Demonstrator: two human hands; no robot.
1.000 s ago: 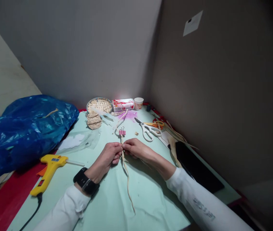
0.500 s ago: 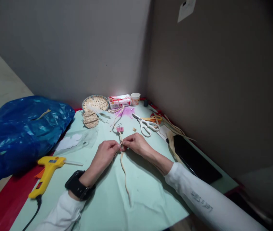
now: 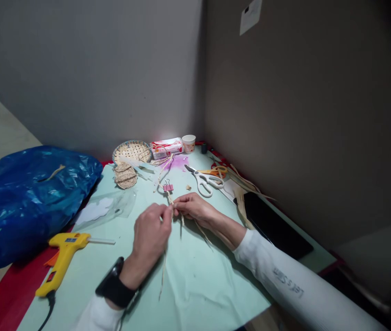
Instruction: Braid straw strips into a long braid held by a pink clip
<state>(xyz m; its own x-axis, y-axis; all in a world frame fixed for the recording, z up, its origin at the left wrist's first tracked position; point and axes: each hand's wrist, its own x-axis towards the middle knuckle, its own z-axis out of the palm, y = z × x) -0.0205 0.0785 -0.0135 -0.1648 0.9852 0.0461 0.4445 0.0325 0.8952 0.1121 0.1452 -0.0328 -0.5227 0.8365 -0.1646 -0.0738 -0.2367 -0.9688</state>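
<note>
A pale plant-fibre braid point(image 3: 169, 198) runs down the table, gripped by a pink binder clip point(image 3: 168, 187) just above my hands. My left hand point(image 3: 153, 230) is closed in a pinch on the fibre strands below the clip, and one loose strand point(image 3: 163, 271) hangs down beneath it. Touching it at the fingertips, my right hand point(image 3: 193, 207) also pinches the strands. Two more loose ends, among them a thin strand point(image 3: 204, 233), stick out under the right hand. The fingertips hide the exact crossing point.
White scissors point(image 3: 205, 180) and orange scissors point(image 3: 219, 171) lie beyond my right hand, near a black tablet-like slab point(image 3: 274, 230). At left are a yellow glue gun point(image 3: 65, 257) and a blue plastic bag point(image 3: 40, 193). A woven basket point(image 3: 131, 151), tissue pack point(image 3: 167, 148) and paper cup point(image 3: 189, 144) stand behind.
My left hand has turned more upright, its back now facing me. The single strand hanging in the middle has shifted left, and loose ends now show under the right hand. The view has turned slightly right.
</note>
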